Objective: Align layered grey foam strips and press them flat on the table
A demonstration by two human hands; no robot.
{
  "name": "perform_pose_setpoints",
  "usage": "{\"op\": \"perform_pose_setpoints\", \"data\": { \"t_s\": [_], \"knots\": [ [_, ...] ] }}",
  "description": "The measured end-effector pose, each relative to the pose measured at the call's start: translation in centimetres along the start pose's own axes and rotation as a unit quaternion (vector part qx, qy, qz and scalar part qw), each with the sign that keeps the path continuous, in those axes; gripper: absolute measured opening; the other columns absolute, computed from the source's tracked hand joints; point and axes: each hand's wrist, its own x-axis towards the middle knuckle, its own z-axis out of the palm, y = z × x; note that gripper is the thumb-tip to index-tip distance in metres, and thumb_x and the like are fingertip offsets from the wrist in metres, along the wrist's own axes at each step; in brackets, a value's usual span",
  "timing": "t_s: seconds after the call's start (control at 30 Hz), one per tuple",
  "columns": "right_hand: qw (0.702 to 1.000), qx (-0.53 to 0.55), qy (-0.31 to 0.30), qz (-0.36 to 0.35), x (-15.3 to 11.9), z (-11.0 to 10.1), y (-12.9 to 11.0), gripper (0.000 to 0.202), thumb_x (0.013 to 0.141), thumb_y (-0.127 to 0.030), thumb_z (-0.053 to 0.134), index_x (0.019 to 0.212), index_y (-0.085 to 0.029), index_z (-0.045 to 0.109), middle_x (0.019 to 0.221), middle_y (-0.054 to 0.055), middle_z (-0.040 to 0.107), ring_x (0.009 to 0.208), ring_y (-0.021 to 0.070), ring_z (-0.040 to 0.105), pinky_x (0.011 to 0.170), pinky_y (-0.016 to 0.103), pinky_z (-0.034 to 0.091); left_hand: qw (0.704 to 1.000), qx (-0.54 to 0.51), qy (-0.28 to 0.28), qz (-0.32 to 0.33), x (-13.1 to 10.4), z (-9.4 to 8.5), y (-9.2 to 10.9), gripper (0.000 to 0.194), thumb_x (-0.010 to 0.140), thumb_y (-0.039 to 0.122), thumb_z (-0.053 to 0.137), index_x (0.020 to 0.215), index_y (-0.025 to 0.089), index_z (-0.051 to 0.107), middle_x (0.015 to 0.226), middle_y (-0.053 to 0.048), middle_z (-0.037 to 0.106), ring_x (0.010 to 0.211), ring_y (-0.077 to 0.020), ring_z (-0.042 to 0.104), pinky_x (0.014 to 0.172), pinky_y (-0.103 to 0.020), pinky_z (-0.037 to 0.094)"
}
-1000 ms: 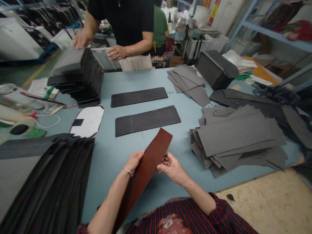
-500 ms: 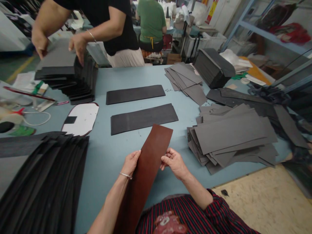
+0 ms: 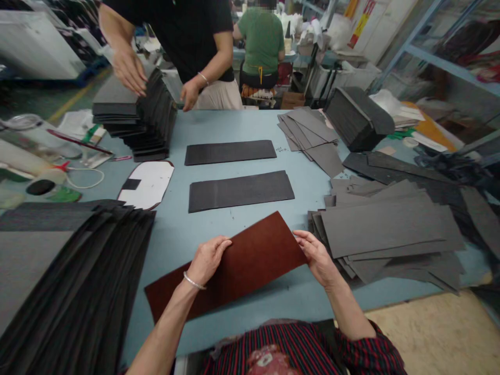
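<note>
A long reddish-brown leather-like strip (image 3: 250,265) is held between my two hands, slanting up to the right above the blue table. My left hand (image 3: 209,258) grips its far edge near the middle, thumb and fingers closed on it. At the strip's right end, my right hand (image 3: 314,255) has its fingers along the short edge, with the thumb side partly hidden. Just beyond lie two dark strips, a nearer one (image 3: 241,191) and a farther one (image 3: 230,152), flat and roughly parallel.
Loose grey sheets (image 3: 386,224) are heaped at the right, dark sheets (image 3: 78,260) at the near left. A co-worker in black (image 3: 183,47) stands by a tall stack (image 3: 135,114) at the far left. A white panel with a dark edge (image 3: 146,185) lies nearby.
The brown strip has swung from pointing away from me to lying more crosswise. My right hand has moved right to its end. The co-worker's one hand has left the stack.
</note>
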Motion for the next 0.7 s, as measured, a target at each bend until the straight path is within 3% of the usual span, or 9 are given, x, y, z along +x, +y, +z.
{"op": "perform_pose_setpoints", "data": {
  "t_s": [0.1, 0.23, 0.33, 0.5, 0.6, 0.7],
  "knots": [
    [0.991, -0.117, -0.061, 0.010, -0.6, -1.1, -1.9, 0.045, 0.080, -0.038, 0.068, 0.120, -0.022, 0.055, 0.106, 0.005, 0.064, 0.092, 0.0167, 0.060, 0.080, 0.028, 0.048, 0.990, 0.090, -0.021, 0.104, -0.4, -0.9, 1.2, 0.033, 0.095, 0.043, 0.041, 0.091, 0.020, 0.065, 0.088, -0.004, 0.069, 0.083, -0.0192, 0.062, 0.079, -0.030, 0.042],
    [0.957, -0.267, -0.106, 0.037, -2.0, 0.7, -2.7, 0.027, 0.081, -0.039, 0.066, 0.102, -0.022, 0.064, 0.094, 0.002, 0.066, 0.087, 0.0170, 0.060, 0.077, 0.027, 0.046, 0.966, 0.158, -0.041, 0.201, -0.9, 0.1, 1.3, 0.031, 0.095, 0.040, 0.041, 0.091, 0.019, 0.064, 0.082, -0.003, 0.067, 0.075, -0.0173, 0.060, 0.073, -0.030, 0.041],
    [0.940, -0.330, -0.089, 0.024, -3.1, 2.1, -2.1, 0.020, 0.083, -0.040, 0.063, 0.086, -0.020, 0.066, 0.080, 0.000, 0.064, 0.075, 0.0148, 0.057, 0.068, 0.025, 0.044, 0.966, 0.146, -0.059, 0.205, -1.3, 0.9, 1.4, 0.029, 0.096, 0.037, 0.041, 0.093, 0.019, 0.063, 0.080, -0.003, 0.065, 0.075, -0.0163, 0.058, 0.072, -0.030, 0.041],
    [0.943, -0.326, -0.052, 0.030, -4.4, 2.6, -0.9, 0.023, 0.084, -0.042, 0.061, 0.085, -0.019, 0.064, 0.075, -0.001, 0.061, 0.069, 0.0138, 0.055, 0.063, 0.024, 0.042, 0.979, 0.059, -0.063, 0.184, -2.0, 2.4, 2.4, 0.030, 0.092, 0.038, 0.050, 0.115, 0.021, 0.058, 0.098, -0.005, 0.064, 0.092, -0.0177, 0.058, 0.082, -0.032, 0.043],
    [0.935, -0.355, 0.001, 0.011, -5.1, 3.0, -0.6, 0.024, 0.083, -0.043, 0.062, 0.084, -0.019, 0.062, 0.073, -0.001, 0.061, 0.068, 0.0141, 0.054, 0.062, 0.025, 0.042, 0.980, 0.000, -0.060, 0.191, -2.0, 3.6, 2.7, 0.026, 0.091, 0.035, 0.052, 0.112, 0.021, 0.059, 0.102, -0.006, 0.064, 0.097, -0.0176, 0.057, 0.086, -0.033, 0.043],
    [0.906, -0.417, 0.040, -0.051, -5.9, 3.5, -0.3, 0.021, 0.084, -0.040, 0.062, 0.084, -0.019, 0.062, 0.074, -0.001, 0.060, 0.069, 0.0141, 0.054, 0.065, 0.025, 0.042, 0.980, -0.057, -0.051, 0.183, -1.8, 4.6, 2.4, 0.020, 0.090, 0.032, 0.055, 0.105, 0.021, 0.064, 0.099, -0.005, 0.065, 0.096, -0.0170, 0.058, 0.087, -0.032, 0.043]
  ]
}}
